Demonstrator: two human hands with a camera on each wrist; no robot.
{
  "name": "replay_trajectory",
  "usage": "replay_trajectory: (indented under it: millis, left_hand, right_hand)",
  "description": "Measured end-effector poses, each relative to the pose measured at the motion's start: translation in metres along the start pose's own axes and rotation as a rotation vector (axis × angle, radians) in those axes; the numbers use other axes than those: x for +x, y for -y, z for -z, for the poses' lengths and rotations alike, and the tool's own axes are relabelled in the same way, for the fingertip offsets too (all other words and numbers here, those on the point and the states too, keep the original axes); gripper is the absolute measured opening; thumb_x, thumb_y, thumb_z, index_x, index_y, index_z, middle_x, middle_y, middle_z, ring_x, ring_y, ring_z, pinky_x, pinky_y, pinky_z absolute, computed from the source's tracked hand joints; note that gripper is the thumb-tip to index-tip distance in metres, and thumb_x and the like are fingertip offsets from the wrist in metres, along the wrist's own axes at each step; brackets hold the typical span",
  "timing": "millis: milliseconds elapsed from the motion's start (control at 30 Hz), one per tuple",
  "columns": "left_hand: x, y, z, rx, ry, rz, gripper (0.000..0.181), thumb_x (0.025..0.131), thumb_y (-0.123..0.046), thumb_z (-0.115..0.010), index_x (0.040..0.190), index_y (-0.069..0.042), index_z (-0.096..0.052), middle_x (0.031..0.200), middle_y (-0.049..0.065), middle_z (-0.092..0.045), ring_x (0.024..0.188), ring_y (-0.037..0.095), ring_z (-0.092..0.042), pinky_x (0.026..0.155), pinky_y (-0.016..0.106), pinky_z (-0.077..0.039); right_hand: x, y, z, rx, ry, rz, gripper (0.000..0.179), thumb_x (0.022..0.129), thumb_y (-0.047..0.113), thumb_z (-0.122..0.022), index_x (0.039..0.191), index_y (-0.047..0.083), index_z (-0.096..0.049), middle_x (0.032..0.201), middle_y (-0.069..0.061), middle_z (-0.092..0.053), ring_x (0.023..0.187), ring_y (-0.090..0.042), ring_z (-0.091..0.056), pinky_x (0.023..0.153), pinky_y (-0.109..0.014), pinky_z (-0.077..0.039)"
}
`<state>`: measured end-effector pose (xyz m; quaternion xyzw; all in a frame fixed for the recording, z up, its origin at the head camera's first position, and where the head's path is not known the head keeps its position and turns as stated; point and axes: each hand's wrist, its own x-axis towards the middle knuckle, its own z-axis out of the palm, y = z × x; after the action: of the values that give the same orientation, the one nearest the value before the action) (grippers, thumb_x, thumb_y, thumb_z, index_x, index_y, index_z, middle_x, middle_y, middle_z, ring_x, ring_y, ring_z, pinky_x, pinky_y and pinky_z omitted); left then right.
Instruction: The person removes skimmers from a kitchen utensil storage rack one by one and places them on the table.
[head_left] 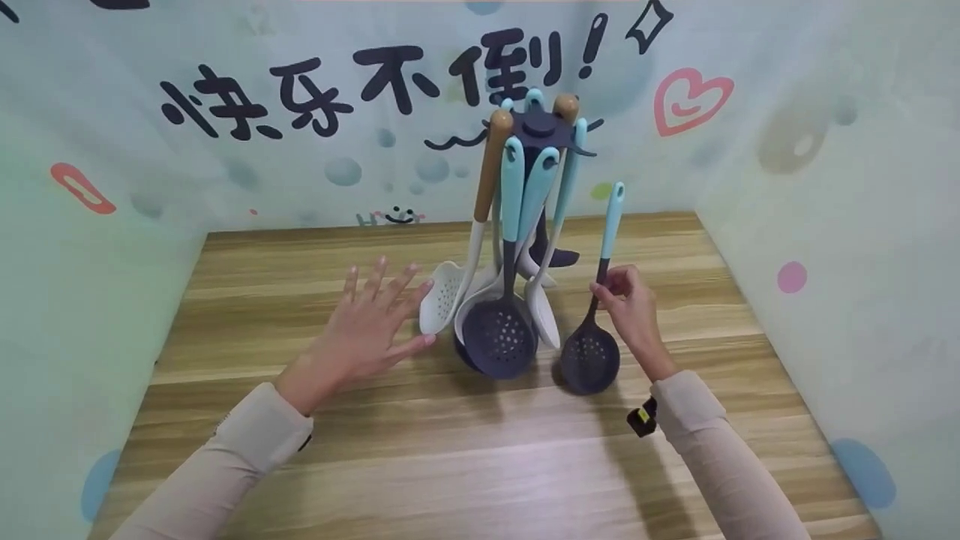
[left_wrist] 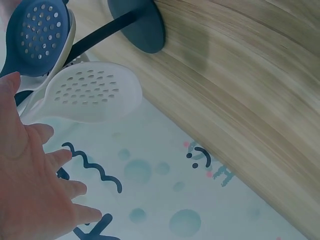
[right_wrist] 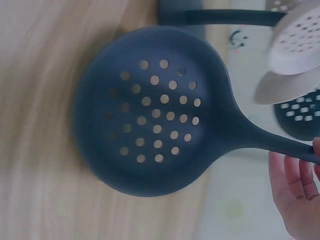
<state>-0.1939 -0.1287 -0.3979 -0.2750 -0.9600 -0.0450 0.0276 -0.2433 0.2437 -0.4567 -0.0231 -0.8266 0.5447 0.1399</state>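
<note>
A dark skimmer (head_left: 590, 360) with round holes and a light blue handle end is pinched at its dark shaft by my right hand (head_left: 631, 306). It stands handle up, to the right of a dark utensil stand (head_left: 541, 127). In the right wrist view the perforated bowl of the skimmer (right_wrist: 150, 112) fills the middle. My left hand (head_left: 367, 322) is spread with straight fingers beside a white slotted spoon (head_left: 442, 298) hanging on the stand. Whether the thumb touches that spoon I cannot tell. Another dark skimmer (head_left: 500, 339) hangs at the front of the stand.
Several more utensils with blue or wooden handles (head_left: 491, 165) hang round the stand, whose dark base (head_left: 562, 259) shows behind them. Wood-grain table (head_left: 480, 465) lies beneath. A printed cloth (head_left: 337, 75) rises behind it and at both sides.
</note>
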Motion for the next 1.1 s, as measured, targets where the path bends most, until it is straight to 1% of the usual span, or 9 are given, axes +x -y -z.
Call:
replay_trajectory:
  millis: [200, 400, 467, 533, 667, 833, 900, 967, 1100]
  left_hand:
    - [-0.001, 0.003, 0.000, -0.009, -0.002, 0.006, 0.071, 0.090, -0.061, -0.039, 0.147, -0.022, -0.025, 0.157, 0.005, -0.013, 0.143, 0.038, -0.002, 0.111, 0.061, -0.001]
    - [-0.003, 0.006, -0.003, -0.004, 0.005, 0.009, 0.070, 0.090, -0.062, -0.038, 0.148, -0.024, -0.024, 0.156, 0.005, -0.015, 0.142, 0.039, -0.004, 0.110, 0.063, -0.005]
    - [-0.004, 0.007, -0.003, -0.007, 0.012, 0.012, 0.071, 0.090, -0.062, -0.038, 0.148, -0.024, -0.023, 0.156, 0.005, -0.015, 0.142, 0.039, -0.003, 0.110, 0.063, -0.004]
    - [-0.004, 0.008, -0.002, -0.006, 0.016, 0.015, 0.071, 0.090, -0.062, -0.038, 0.148, -0.023, -0.023, 0.156, 0.005, -0.015, 0.143, 0.038, -0.002, 0.110, 0.063, -0.003]
    - [-0.004, 0.009, -0.003, 0.003, 0.012, 0.011, 0.071, 0.090, -0.061, -0.038, 0.148, -0.023, -0.022, 0.156, 0.006, -0.014, 0.142, 0.039, -0.003, 0.110, 0.063, -0.004]
    - [-0.005, 0.011, -0.006, 0.008, 0.007, 0.006, 0.071, 0.090, -0.060, -0.040, 0.148, -0.023, -0.022, 0.157, 0.006, -0.013, 0.142, 0.039, -0.003, 0.110, 0.063, -0.004]
    - [-0.006, 0.012, -0.007, 0.005, 0.012, 0.006, 0.072, 0.090, -0.060, -0.040, 0.148, -0.023, -0.022, 0.157, 0.006, -0.012, 0.142, 0.039, -0.002, 0.110, 0.062, -0.003]
    - [-0.006, 0.012, -0.008, -0.003, 0.018, 0.009, 0.072, 0.090, -0.060, -0.040, 0.149, -0.023, -0.020, 0.157, 0.006, -0.011, 0.143, 0.038, -0.001, 0.110, 0.062, -0.002]
    - [-0.007, 0.013, -0.010, -0.020, 0.023, 0.013, 0.073, 0.090, -0.060, -0.040, 0.149, -0.023, -0.018, 0.157, 0.005, -0.011, 0.143, 0.038, 0.000, 0.110, 0.062, -0.001]
  right_hand:
    - [0.014, -0.010, -0.011, 0.024, -0.005, -0.090, 0.021, 0.088, 0.004, -0.061, 0.102, -0.003, -0.048, 0.087, -0.005, -0.056, 0.069, 0.001, -0.053, 0.062, -0.018, -0.051]
    - [0.024, -0.022, -0.020, 0.062, 0.033, -0.167, 0.010, 0.088, -0.002, -0.056, 0.092, -0.001, -0.048, 0.082, 0.000, -0.053, 0.070, -0.001, -0.050, 0.062, -0.013, -0.044]
    - [0.026, -0.025, -0.022, 0.059, 0.076, -0.198, 0.006, 0.089, -0.003, -0.053, 0.095, -0.005, -0.054, 0.086, -0.006, -0.057, 0.074, -0.005, -0.052, 0.066, -0.014, -0.045]
    - [0.028, -0.027, -0.022, 0.065, 0.148, -0.235, 0.020, 0.091, -0.004, -0.046, 0.107, -0.007, -0.058, 0.098, -0.014, -0.060, 0.084, -0.011, -0.054, 0.076, -0.020, -0.047]
    - [0.023, -0.023, -0.017, 0.121, 0.336, -0.283, 0.042, 0.088, -0.006, -0.036, 0.128, -0.009, -0.047, 0.123, -0.022, -0.051, 0.099, -0.022, -0.050, 0.088, -0.034, -0.046]
    - [0.016, -0.015, -0.014, 0.095, 0.456, -0.313, 0.056, 0.083, -0.008, -0.037, 0.139, -0.008, -0.032, 0.117, -0.020, -0.048, 0.084, -0.014, -0.047, 0.078, -0.028, -0.044]
    - [0.020, -0.031, -0.017, 0.070, 0.477, -0.291, 0.060, 0.082, -0.006, -0.039, 0.141, -0.006, -0.030, 0.117, -0.020, -0.047, 0.079, -0.012, -0.045, 0.070, -0.025, -0.041]
    - [0.024, -0.050, -0.021, 0.072, 0.511, -0.252, 0.064, 0.080, -0.005, -0.044, 0.142, -0.004, -0.029, 0.124, -0.024, -0.046, 0.083, -0.015, -0.049, 0.072, -0.025, -0.042]
    - [0.050, -0.135, -0.034, 0.000, 0.528, -0.075, 0.068, 0.074, -0.001, -0.051, 0.140, 0.003, -0.038, 0.138, -0.017, -0.043, 0.105, -0.013, -0.050, 0.085, -0.019, -0.040]
